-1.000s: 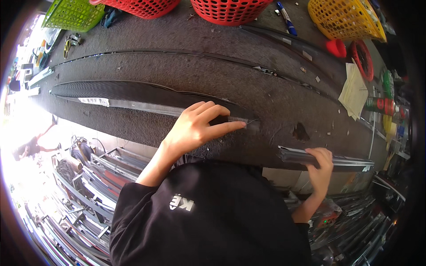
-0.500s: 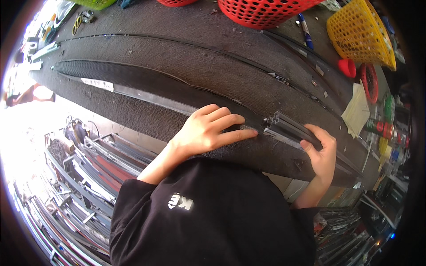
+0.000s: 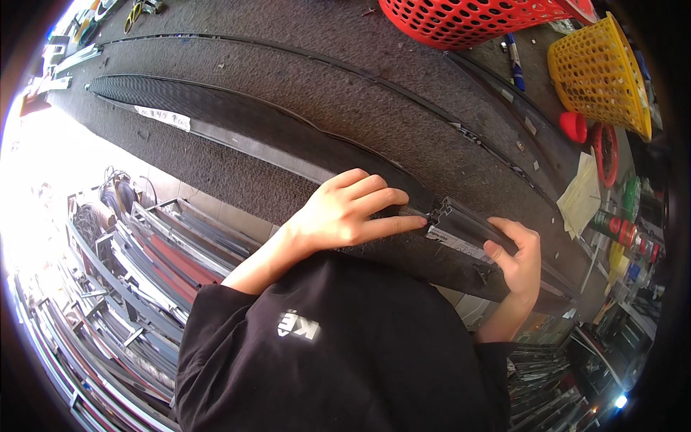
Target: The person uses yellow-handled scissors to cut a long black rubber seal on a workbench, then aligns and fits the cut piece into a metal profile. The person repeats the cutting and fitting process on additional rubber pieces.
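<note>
Burns to white at left, bends the bench (image 3: 302, 93) into a curve, blackens at the corners, flares around a bluish light (image 3: 620, 402) at lower right, renders the left hand (image 3: 350, 214) fairly sharply.

Left head-worn fisheye camera, facing down, wide view, close above the dark worktop (image 3: 252, 72)

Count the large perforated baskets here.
2: a red basket at the top edge, partly cut off, and a yellow basket to its right. More may lie out of view.
</note>
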A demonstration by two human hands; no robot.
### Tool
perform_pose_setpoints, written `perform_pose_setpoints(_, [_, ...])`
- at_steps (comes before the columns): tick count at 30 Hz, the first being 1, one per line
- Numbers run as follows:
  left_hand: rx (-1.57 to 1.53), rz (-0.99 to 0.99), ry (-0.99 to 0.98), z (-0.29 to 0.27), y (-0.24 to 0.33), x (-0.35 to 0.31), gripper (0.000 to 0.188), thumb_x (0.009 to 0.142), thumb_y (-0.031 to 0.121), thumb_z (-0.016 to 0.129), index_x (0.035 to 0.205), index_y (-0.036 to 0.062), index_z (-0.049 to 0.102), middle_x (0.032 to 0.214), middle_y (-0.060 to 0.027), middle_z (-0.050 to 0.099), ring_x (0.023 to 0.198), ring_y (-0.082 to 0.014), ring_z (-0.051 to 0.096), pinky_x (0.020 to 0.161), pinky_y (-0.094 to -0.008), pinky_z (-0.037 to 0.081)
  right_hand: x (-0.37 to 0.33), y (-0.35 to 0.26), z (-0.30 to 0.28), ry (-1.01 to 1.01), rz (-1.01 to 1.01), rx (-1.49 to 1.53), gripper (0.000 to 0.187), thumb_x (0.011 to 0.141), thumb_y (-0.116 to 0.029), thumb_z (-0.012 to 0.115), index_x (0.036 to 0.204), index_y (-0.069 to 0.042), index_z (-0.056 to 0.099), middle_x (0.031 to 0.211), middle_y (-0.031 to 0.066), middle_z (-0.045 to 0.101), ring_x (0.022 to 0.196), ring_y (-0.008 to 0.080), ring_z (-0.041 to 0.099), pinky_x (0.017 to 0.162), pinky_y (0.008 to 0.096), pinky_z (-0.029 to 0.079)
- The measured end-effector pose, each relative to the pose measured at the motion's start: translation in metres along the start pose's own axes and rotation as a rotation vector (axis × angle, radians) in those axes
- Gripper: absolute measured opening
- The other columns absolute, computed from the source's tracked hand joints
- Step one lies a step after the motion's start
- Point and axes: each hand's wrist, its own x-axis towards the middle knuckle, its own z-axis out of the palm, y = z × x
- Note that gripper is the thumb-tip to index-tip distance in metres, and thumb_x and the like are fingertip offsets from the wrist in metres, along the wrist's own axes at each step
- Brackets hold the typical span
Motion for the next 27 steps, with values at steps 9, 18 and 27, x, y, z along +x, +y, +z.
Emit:
perform_pose_setpoints(9, [-0.130,-0.102,0.033,-0.002,0.003,0.003,0.041,0.074,0.021,0.075,0.115,0.0251,0.076,0.096,0.0036,0.065,0.076,-0.0125,0.059,0.067,-0.0284,0.047,-0.013,-0.010,0.012,0.096,-0.168,-0.138,0.043,0.075,-0.023,0.085,0.101,0.006,0.069,0.081,0.0148,0.064,0.078,0.0264,0.061,0.074,0.0348,0.047])
perform_pose_setpoints(18, [-0.169,-0.108,-0.026,-0.007,0.004,0.004,0.040,0.072,0.021,0.079,0.112,0.0246,0.077,0.096,0.0034,0.065,0.078,-0.0128,0.060,0.068,-0.0294,0.047,-0.020,-0.020,0.025,0.193,-0.145,-0.127,0.034,0.066,-0.011,0.085,0.095,0.001,0.072,0.084,0.0126,0.069,0.079,0.0305,0.062,0.076,0.0376,0.047])
perform_pose_setpoints(27, [-0.193,-0.044,-0.034,-0.010,0.004,0.002,0.045,0.070,0.017,0.075,0.115,0.0208,0.074,0.097,0.0027,0.063,0.081,-0.0131,0.060,0.067,-0.0287,0.047,-0.022,-0.025,0.022,0.217,-0.197,-0.150,0.035,0.063,-0.007,0.085,0.095,0.001,0.072,0.084,0.0116,0.070,0.080,0.0286,0.063,0.076,0.0369,0.047])
